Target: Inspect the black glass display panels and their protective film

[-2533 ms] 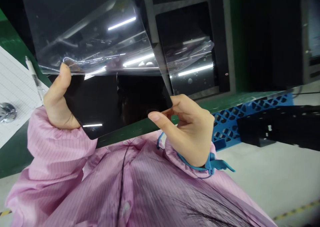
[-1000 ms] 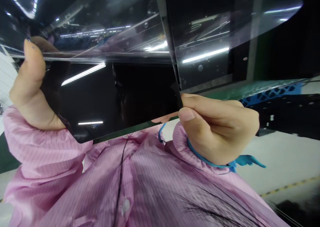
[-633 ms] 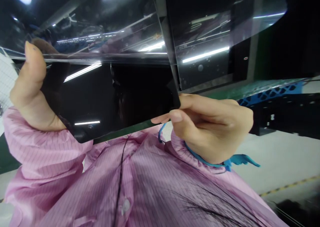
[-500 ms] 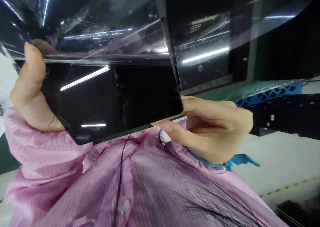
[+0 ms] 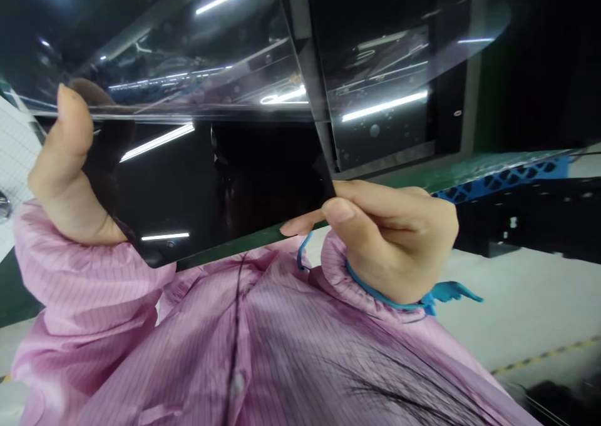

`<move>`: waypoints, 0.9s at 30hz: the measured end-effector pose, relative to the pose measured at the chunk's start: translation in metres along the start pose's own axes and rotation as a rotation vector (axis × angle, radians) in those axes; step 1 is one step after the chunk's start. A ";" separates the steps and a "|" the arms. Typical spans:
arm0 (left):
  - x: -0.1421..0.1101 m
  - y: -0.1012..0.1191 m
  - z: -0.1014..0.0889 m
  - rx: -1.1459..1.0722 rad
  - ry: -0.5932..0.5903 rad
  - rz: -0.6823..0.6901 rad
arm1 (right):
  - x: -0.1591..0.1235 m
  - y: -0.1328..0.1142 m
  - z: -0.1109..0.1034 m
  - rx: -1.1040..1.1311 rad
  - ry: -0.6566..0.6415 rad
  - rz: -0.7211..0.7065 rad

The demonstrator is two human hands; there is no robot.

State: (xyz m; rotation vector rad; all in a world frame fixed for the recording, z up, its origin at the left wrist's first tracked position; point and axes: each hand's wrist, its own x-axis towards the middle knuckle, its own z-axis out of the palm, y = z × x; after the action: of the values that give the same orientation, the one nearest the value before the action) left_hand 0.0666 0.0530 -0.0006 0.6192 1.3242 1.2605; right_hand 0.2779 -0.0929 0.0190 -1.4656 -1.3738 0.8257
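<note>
I hold a glossy black panel [image 5: 244,182] up in front of my chest. My left hand [image 5: 66,176] grips its left edge, thumb up along the front. My right hand [image 5: 389,232] is closed in a pinch at the panel's lower right corner, thumb against forefinger. A clear protective film [image 5: 197,57] rises from the panel's upper half and curls away to the right, catching reflections of ceiling lights. Both wrists are in pink striped sleeves; a blue strap [image 5: 422,301] circles the right wrist.
A green bench [image 5: 422,172] lies behind the panel, with a dark framed fixture [image 5: 389,132] on it. Blue lattice trays [image 5: 507,176] and black parts [image 5: 530,223] sit at the right. White lined paper [image 5: 14,157] shows at the far left.
The film has been peeled further up and out to the right since the earliest frame. My right thumb slipped below the corner half a second ago and is now pinched back on it.
</note>
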 end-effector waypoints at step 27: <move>-0.010 -0.004 -0.003 -0.222 -0.510 -0.150 | 0.021 0.022 0.020 0.324 0.387 0.199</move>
State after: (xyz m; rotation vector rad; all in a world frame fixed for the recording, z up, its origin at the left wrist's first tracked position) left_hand 0.0677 0.0416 -0.0015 0.6191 0.7817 1.0205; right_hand 0.2701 -0.0671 -0.0055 -1.4257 -0.7768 0.7945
